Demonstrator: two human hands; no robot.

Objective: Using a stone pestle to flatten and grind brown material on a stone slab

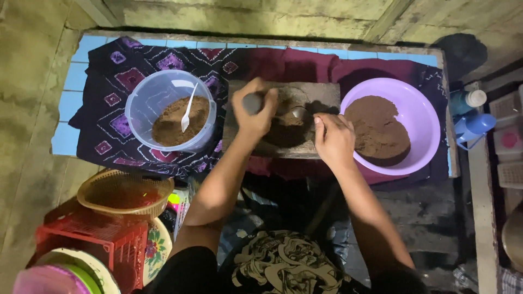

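Stone slab (321,93) lies at centre on the patterned dark cloth (117,98), and every place below is given against it. On its middle sits a mound of brown powder (286,130). Your left hand (255,109) is over the slab's left half, fingers clenched round a dark rounded grinding stone (252,102). Your right hand (333,136) is at the slab's right edge, fingers pinched on what looks like a metal spoon (298,112) reaching into the mound. Left of the slab stands a clear plastic tub (143,103) of the same powder with a white spoon (187,109); right of it, a lilac basin (422,117). I judge the powder loose, light and easily spilled, so lift it by spoon; the stone looks heavy and smooth, needing a full-palm hold.
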